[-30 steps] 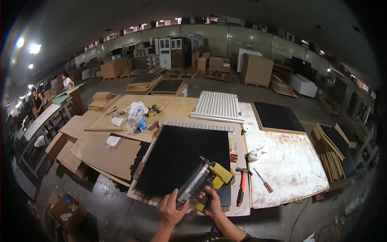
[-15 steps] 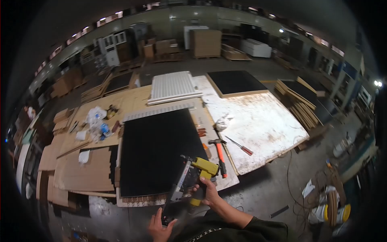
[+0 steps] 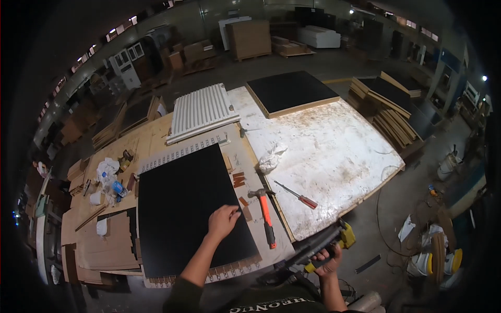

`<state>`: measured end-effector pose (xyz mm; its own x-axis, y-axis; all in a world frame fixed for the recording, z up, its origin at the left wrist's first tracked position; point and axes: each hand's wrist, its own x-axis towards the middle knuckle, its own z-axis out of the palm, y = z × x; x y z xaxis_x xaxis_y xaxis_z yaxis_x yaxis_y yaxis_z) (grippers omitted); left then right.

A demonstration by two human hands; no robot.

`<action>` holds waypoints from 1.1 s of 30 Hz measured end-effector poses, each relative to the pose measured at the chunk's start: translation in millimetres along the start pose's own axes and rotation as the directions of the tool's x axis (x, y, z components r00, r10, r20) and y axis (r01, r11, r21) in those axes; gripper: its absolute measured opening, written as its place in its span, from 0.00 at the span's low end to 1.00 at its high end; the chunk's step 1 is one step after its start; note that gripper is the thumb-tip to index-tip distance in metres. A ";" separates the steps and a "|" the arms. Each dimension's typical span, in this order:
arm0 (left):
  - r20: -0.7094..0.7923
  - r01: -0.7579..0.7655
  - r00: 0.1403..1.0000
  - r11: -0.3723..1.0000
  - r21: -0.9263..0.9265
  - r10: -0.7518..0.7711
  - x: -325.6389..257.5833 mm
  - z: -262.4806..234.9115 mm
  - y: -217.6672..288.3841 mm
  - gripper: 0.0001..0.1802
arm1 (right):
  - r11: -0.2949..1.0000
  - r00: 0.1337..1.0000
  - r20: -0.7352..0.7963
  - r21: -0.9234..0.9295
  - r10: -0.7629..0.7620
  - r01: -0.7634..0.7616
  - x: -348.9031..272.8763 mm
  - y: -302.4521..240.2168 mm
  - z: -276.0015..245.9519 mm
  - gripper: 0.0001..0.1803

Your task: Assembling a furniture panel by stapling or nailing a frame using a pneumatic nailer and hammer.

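The left hand (image 3: 223, 221) lay spread, palm down, on the near right edge of the black panel (image 3: 188, 208), its grip released and flat against the board. The panel rested on the surface (image 3: 156, 136), with a slotted strip along its far and near edges. The right hand (image 3: 327, 256) hung low beside the surface's near right corner, its grip clenched round the handle of a yellow and black nail gun (image 3: 318, 247), which pointed left and toward the body. Just right of the panel lay a hammer (image 3: 265, 215) with an orange handle, its head at the far end. A screwdriver (image 3: 295, 194) with a red handle lay farther right on the stained white board (image 3: 334, 151), and a crumpled rag (image 3: 271, 157) sat near that board's left edge. A white ribbed panel (image 3: 201, 110) lay beyond the black one, and a second black board (image 3: 291, 91) lay at the far right.
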<state>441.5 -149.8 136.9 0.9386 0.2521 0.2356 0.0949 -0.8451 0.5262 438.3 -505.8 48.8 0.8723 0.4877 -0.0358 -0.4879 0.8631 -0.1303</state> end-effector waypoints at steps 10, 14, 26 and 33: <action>0.098 -0.056 0.995 0.739 0.671 -0.014 137.8 139.1 -99.3 0.09 | 0.984 0.992 -0.087 0.158 0.094 -0.080 53.9 -60.1 -32.9 0.21; 0.071 -0.035 0.997 0.713 0.700 -0.020 150.1 140.4 -95.0 0.12 | 0.983 0.981 -0.124 0.128 0.149 -0.133 82.9 -59.8 -16.4 0.21; 0.032 0.213 0.968 0.887 0.410 -0.248 170.7 135.6 -92.7 0.08 | 0.965 0.962 -0.113 0.113 0.248 -0.235 131.4 -50.6 1.5 0.19; -0.073 0.435 0.877 0.849 -0.300 -0.475 121.5 77.2 -42.7 0.06 | 0.938 0.943 -0.056 0.136 0.327 -0.317 136.3 -26.9 9.9 0.18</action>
<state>577.1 -119.4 80.0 0.7534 0.6574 0.0164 0.3898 -0.4665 0.7940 570.1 -461.3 57.2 0.6651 0.7350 -0.1319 -0.7391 0.6731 0.0240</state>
